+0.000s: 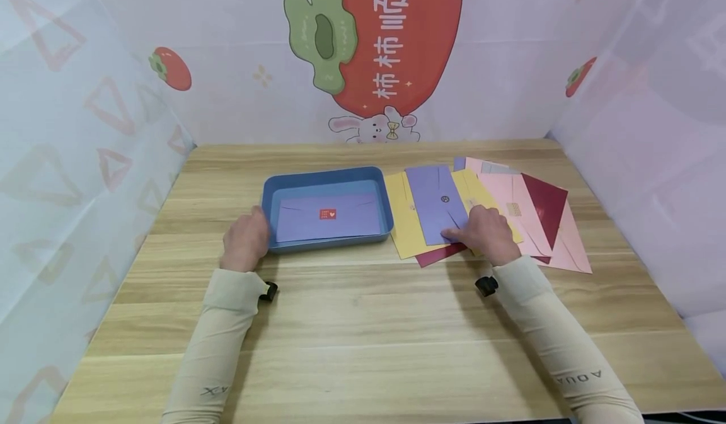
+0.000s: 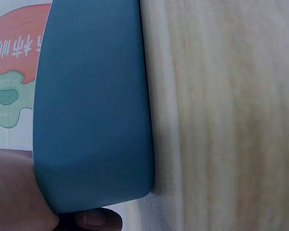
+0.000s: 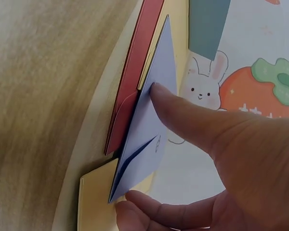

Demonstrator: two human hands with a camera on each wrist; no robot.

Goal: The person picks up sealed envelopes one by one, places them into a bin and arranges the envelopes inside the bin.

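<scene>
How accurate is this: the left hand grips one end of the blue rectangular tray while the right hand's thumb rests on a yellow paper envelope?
Only the colour is wrong: the right wrist view shows the thumb of the right hand on a purple paper envelope. The left hand does grip one end of the blue rectangular tray.

My left fingers (image 1: 258,220) touch the left end of the tray (image 1: 309,188), an envelope (image 1: 354,219) inside it; to its right, my right fingers (image 3: 171,115) touch the envelope pile (image 1: 501,191).
</scene>
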